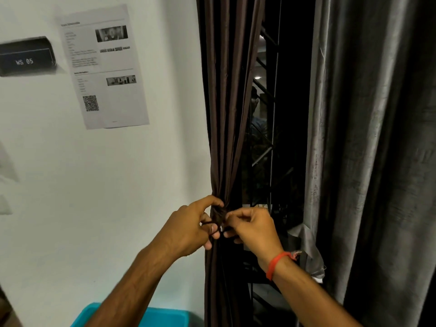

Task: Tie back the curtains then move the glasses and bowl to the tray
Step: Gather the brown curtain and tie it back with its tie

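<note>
At the middle of the frame, a little below centre, the fingers of both hands meet on a dark tie band point(218, 214) wrapped round the gathered brown curtain point(226, 102). The left hand point(191, 228) has its thumb and forefinger curled over the top of the knot, with the other fingers bent beneath it and a thin strand of the band running across them. The right hand point(251, 228) pinches the band from the other side, thumb and forefinger closed on it, the remaining fingers curled under. A red thread bracelet point(277, 264) sits on the right wrist.

The brown curtain hangs in a bunched column from the top of the frame to the bottom, narrowest where the hands hold it. To its right a dark window with a metal grille point(266, 128) shows, and further right a grey curtain point(368, 138) hangs loose.

On the white wall at upper left are a printed sheet point(106, 67) with a QR code and a black sign point(27, 57) reading WS 05. A turquoise bin point(162, 315) shows at the bottom edge.
</note>
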